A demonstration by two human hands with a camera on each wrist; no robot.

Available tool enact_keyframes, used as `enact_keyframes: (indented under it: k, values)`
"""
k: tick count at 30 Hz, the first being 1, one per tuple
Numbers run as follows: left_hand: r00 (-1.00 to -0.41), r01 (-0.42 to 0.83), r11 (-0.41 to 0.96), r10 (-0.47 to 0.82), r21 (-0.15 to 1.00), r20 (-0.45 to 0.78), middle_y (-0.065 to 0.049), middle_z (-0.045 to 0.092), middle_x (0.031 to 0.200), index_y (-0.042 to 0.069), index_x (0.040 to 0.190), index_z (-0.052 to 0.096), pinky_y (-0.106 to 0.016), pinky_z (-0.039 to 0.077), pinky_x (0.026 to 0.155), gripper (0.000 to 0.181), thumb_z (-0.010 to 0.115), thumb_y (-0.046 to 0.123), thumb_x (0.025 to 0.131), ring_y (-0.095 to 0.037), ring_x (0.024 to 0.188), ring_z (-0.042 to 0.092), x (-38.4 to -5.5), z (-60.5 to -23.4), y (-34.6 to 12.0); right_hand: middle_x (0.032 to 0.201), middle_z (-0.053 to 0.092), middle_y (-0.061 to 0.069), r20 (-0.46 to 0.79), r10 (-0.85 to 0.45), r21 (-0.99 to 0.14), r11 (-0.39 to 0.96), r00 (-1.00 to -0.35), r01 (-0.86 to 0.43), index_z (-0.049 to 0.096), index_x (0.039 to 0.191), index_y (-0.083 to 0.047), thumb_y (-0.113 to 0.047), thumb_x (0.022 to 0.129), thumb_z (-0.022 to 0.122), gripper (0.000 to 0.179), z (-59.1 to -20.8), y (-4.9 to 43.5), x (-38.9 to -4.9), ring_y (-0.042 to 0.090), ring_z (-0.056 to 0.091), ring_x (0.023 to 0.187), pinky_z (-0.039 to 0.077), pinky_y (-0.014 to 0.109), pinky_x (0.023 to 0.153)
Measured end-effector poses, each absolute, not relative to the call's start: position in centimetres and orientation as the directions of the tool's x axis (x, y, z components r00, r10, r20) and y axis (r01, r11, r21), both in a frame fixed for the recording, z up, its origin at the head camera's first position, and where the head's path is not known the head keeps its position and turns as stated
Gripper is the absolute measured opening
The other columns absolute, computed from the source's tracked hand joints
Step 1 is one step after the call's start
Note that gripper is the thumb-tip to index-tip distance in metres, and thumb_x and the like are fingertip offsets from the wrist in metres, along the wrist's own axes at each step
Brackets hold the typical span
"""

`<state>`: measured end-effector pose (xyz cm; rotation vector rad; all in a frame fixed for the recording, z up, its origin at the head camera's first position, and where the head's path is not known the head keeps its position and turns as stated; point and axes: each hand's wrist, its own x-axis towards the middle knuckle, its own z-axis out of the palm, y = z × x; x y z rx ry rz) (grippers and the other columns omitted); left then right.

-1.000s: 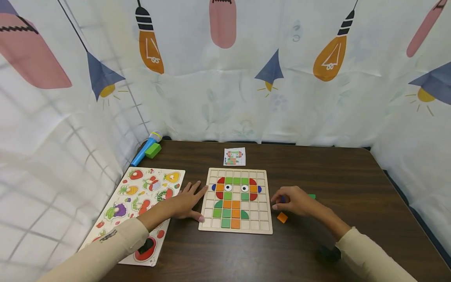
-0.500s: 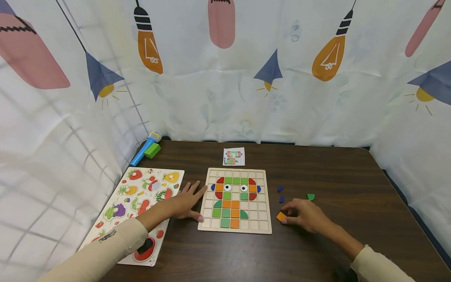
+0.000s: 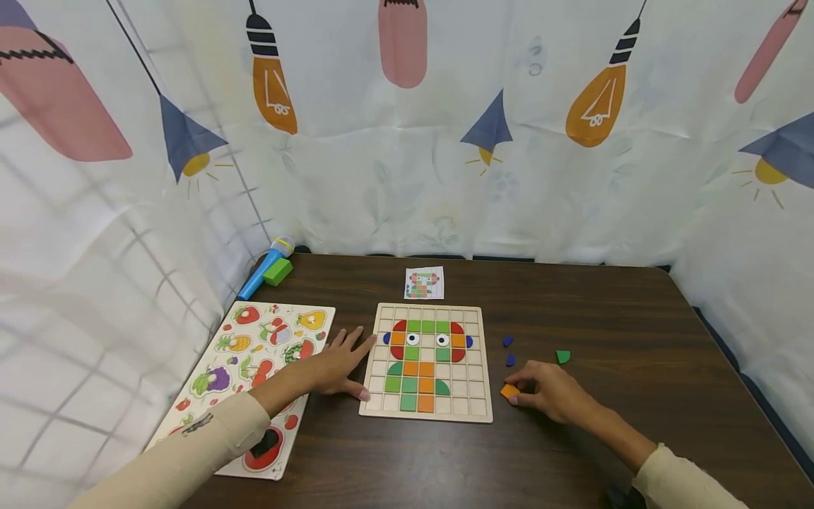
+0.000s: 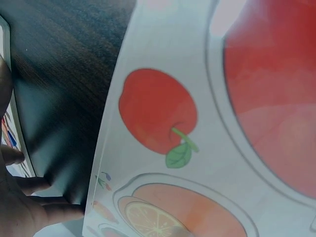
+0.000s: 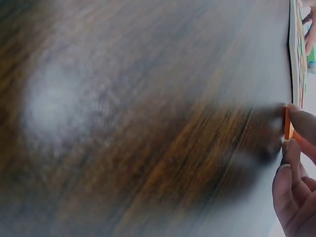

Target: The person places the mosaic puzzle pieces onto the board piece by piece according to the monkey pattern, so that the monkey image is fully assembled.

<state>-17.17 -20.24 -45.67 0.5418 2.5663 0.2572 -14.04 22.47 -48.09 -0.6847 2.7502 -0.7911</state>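
My right hand (image 3: 550, 390) pinches an orange square tile (image 3: 509, 391) between thumb and fingers, just right of the wooden grid board (image 3: 467, 406). In the right wrist view the orange tile (image 5: 287, 122) shows edge-on at the fingertips, close over the table. My left hand (image 3: 340, 366) lies with spread fingers at the board's left edge, thumb on its lower left corner. On the board, red, green, orange and blue pieces and two eye tiles form a figure. Two small blue pieces (image 3: 509, 350) and a green piece (image 3: 562, 357) lie beyond my right hand.
Behind the board lies a small picture card (image 3: 424, 283) with a similar figure. A fruit-picture board (image 3: 222, 410) lies under my left forearm. A blue toy microphone (image 3: 263, 268) and a green block (image 3: 278, 271) stand at the back left. A printed curtain (image 3: 407, 191) surrounds the table.
My right hand has moved from the small blue pieces, which now show uncovered, toward me to the orange tile and pinches it. My left hand has stayed at the board.
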Motion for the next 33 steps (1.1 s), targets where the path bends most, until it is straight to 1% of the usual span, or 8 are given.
enact_keyframes:
  k: [4, 8, 12, 15, 17, 22, 26, 33]
  values:
    - [-0.795, 0.326, 0.906, 0.417, 0.269, -0.440, -0.027, 0.010, 0.165, 0.012, 0.161, 0.018, -0.071, 0.025, 0.112, 0.109, 0.074, 0.059, 0.082, -0.057, 0.149, 0.010, -17.2, -45.6, -20.3, 0.092, 0.062, -0.012, -0.050, -0.511, -0.563, 0.724, -0.858, -0.398, 0.068, 0.105, -0.019, -0.027, 0.086, 0.081, 0.024, -48.1, 22.3, -14.1, 0.001, 0.053, 0.077, 0.045, 0.022, 0.066]
    - [-0.796, 0.322, 0.904, 0.419, 0.280, -0.438, -0.026, 0.009, 0.165, 0.012, 0.161, 0.018, -0.071, 0.024, 0.113, 0.108, 0.075, 0.057, 0.082, -0.057, 0.149, 0.010, -17.1, -45.5, -20.4, 0.091, 0.062, -0.011, -0.056, -0.556, -0.589, 0.689, -0.829, -0.422, 0.062, 0.109, -0.018, -0.023, 0.089, 0.077, 0.025, -48.0, 21.9, -14.0, -0.001, 0.050, 0.070, 0.043, 0.021, 0.061]
    - [-0.793, 0.317, 0.900, 0.424, 0.298, -0.438, -0.026, 0.009, 0.166, 0.012, 0.162, 0.018, -0.070, 0.023, 0.114, 0.106, 0.075, 0.056, 0.083, -0.057, 0.149, 0.010, -17.1, -45.5, -20.4, 0.093, 0.063, -0.009, -0.060, -0.597, -0.618, 0.652, -0.800, -0.439, 0.063, 0.118, -0.016, -0.021, 0.094, 0.071, 0.025, -47.9, 21.3, -13.9, -0.001, 0.048, 0.063, 0.042, 0.021, 0.055]
    - [-0.791, 0.314, 0.901, 0.423, 0.300, -0.442, -0.026, 0.008, 0.166, 0.013, 0.162, 0.017, -0.070, 0.022, 0.114, 0.106, 0.074, 0.056, 0.083, -0.056, 0.149, 0.009, -17.1, -45.4, -20.4, 0.096, 0.065, -0.009, -0.058, -0.610, -0.631, 0.635, -0.790, -0.445, 0.065, 0.121, -0.016, -0.024, 0.097, 0.069, 0.026, -47.7, 20.7, -13.9, -0.001, 0.048, 0.063, 0.043, 0.022, 0.056]
    - [-0.791, 0.314, 0.901, 0.423, 0.300, -0.443, -0.026, 0.008, 0.166, 0.013, 0.162, 0.017, -0.070, 0.022, 0.114, 0.106, 0.074, 0.056, 0.084, -0.057, 0.149, 0.010, -17.1, -45.4, -20.4, 0.096, 0.066, -0.010, -0.051, -0.619, -0.638, 0.624, -0.784, -0.451, 0.066, 0.119, -0.016, -0.026, 0.097, 0.068, 0.024, -47.6, 20.0, -14.0, -0.001, 0.049, 0.064, 0.044, 0.022, 0.056]
    - [-0.791, 0.317, 0.899, 0.426, 0.301, -0.439, -0.027, 0.009, 0.166, 0.011, 0.161, 0.018, -0.071, 0.022, 0.114, 0.106, 0.075, 0.055, 0.084, -0.057, 0.149, 0.010, -17.0, -45.3, -20.3, 0.088, 0.063, -0.011, -0.037, -0.648, -0.667, 0.583, -0.761, -0.464, 0.065, 0.116, -0.015, -0.024, 0.097, 0.069, 0.022, -47.0, 17.6, -14.2, 0.001, 0.047, 0.059, 0.042, 0.020, 0.053]
    - [-0.793, 0.315, 0.901, 0.422, 0.297, -0.439, -0.026, 0.010, 0.166, 0.012, 0.161, 0.018, -0.071, 0.023, 0.113, 0.107, 0.075, 0.056, 0.083, -0.057, 0.149, 0.010, -17.0, -45.3, -20.2, 0.087, 0.061, -0.011, -0.031, -0.677, -0.703, 0.538, -0.736, -0.465, 0.067, 0.115, -0.015, -0.020, 0.095, 0.070, 0.020, -46.5, 15.2, -14.2, 0.002, 0.048, 0.058, 0.043, 0.019, 0.053]
    - [-0.796, 0.322, 0.905, 0.418, 0.278, -0.439, -0.025, 0.009, 0.166, 0.014, 0.162, 0.018, -0.070, 0.023, 0.114, 0.107, 0.074, 0.058, 0.082, -0.056, 0.150, 0.010, -17.2, -45.9, -20.1, 0.084, 0.061, -0.012, 0.002, -0.723, -0.717, 0.480, -0.690, -0.505, 0.071, 0.109, -0.015, -0.027, 0.090, 0.077, 0.024, -46.4, 10.8, -14.1, 0.001, 0.047, 0.061, 0.042, 0.017, 0.058]
